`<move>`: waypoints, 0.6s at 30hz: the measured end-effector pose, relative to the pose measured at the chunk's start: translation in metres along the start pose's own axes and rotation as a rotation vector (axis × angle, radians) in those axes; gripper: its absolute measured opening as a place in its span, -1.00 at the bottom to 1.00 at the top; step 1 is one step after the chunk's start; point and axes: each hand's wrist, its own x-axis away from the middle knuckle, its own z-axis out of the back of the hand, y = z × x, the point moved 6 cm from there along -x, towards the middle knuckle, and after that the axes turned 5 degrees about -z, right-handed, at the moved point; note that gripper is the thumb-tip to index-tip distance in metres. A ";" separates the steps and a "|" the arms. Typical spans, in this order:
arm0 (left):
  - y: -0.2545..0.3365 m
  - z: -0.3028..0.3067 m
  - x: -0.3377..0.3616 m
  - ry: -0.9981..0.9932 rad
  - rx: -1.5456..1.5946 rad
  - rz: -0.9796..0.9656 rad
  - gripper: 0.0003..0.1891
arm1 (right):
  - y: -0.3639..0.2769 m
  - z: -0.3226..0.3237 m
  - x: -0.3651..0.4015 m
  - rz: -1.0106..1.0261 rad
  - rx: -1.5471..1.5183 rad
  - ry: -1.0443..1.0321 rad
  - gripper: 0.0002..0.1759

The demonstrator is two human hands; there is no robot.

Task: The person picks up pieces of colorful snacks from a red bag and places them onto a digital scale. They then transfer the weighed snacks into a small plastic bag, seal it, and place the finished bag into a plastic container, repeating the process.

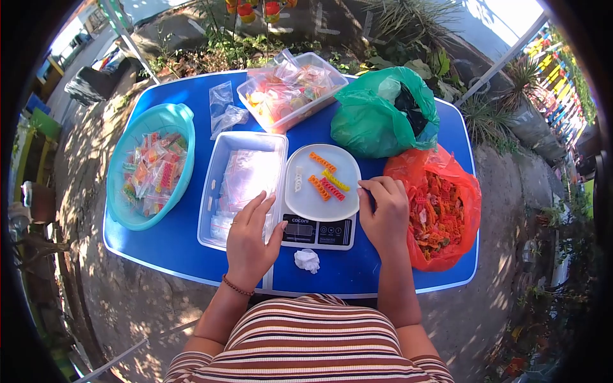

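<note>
My left hand [254, 233] is open, fingers spread, above the right side of a white plastic box [204, 217] of clear zip bags [246, 175]. On the kitchen scale [319, 232] rests a round white plate [322, 209] bearing several spiral snack pieces: orange ones [322, 162], a yellow one [336, 180], a red one [332, 189] and a white one [298, 179]. At the plate's right rim my right hand [385, 207] has its fingers curled, thumb and index close together; I cannot tell what, if anything, is between them.
A turquoise basket [115, 191] of filled packets stands left. Behind are a tub [335, 92] of bagged snacks and a loose clear bag [223, 108]. On the right sit a green bag [364, 121] and a red bag [469, 191] of spiral snacks. Crumpled white tissue [307, 260] lies before the scale.
</note>
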 end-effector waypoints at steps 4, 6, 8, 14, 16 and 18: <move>0.002 0.010 0.002 0.002 -0.060 0.025 -0.50 | 0.005 -0.062 -0.025 0.045 0.101 -0.027 -0.87; 0.004 0.015 0.004 0.011 -0.065 0.042 -0.50 | 0.003 -0.074 -0.030 0.055 0.158 -0.042 -0.87; 0.003 0.017 0.007 0.011 -0.053 0.048 -0.51 | 0.000 -0.080 -0.032 0.063 0.210 -0.055 -0.87; -0.001 0.019 0.007 0.029 0.001 0.071 -0.53 | -0.006 -0.027 -0.023 -0.009 -0.029 0.002 -0.88; -0.003 0.019 0.006 0.040 0.010 0.072 -0.53 | -0.007 0.019 -0.016 -0.061 -0.160 0.043 -0.84; -0.007 0.019 0.006 0.051 0.012 0.070 -0.53 | 0.009 0.059 -0.005 -0.207 -0.301 0.013 -0.82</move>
